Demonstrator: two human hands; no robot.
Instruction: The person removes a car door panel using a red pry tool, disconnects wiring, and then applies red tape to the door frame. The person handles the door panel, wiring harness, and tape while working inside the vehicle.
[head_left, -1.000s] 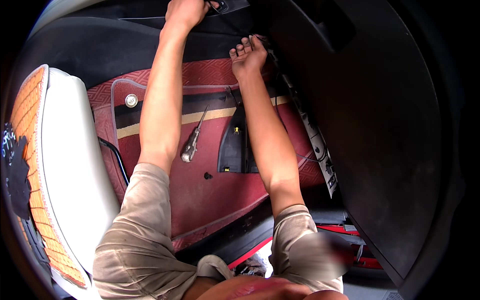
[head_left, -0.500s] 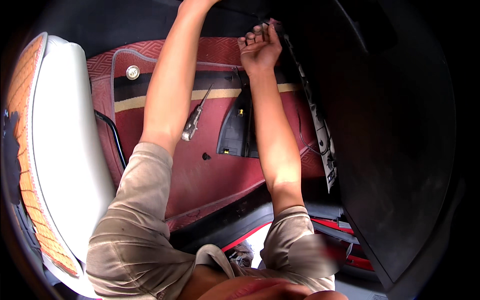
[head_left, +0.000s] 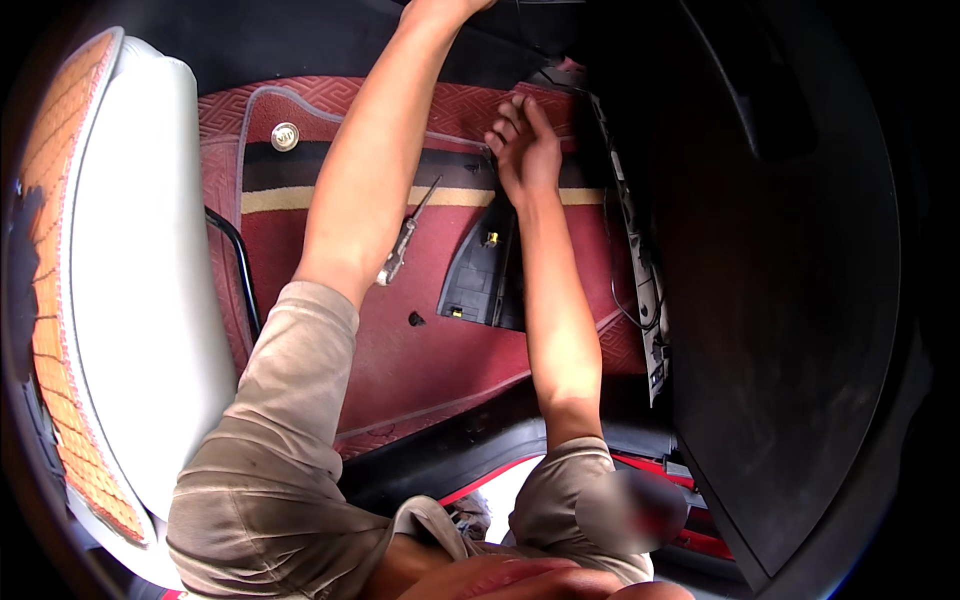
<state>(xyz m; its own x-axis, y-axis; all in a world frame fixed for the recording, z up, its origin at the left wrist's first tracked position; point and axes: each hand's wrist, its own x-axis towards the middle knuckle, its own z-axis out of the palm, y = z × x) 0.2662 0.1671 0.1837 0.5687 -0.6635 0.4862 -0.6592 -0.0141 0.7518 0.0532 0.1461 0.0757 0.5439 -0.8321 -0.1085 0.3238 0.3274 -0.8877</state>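
Observation:
My left arm stretches forward to the top edge of the picture. Only the wrist end of my left hand (head_left: 455,8) shows there; its fingers lie outside the picture. My right hand (head_left: 528,155) is raised palm-up above the far end of the floor mat, its fingers loosely bent and apart, with nothing seen in it. Partly under my right forearm lies a black plastic trim panel (head_left: 475,285) with yellow clips. A screwdriver (head_left: 405,245) rests on the red car mat (head_left: 400,360) between my arms, its handle partly behind my left forearm. A small black piece (head_left: 416,319) lies nearer me.
On the left stands a white car seat (head_left: 140,280) with an orange woven cover. The open dark door (head_left: 780,330) fills the right side. Along the door opening runs a pale strip (head_left: 640,270) with a loose black cable. A black sill (head_left: 450,450) crosses in front of me.
My right hand has drawn back from the dark corner by the pale strip and come slightly nearer me. My left arm has shifted a little right. The whole view has tilted slightly.

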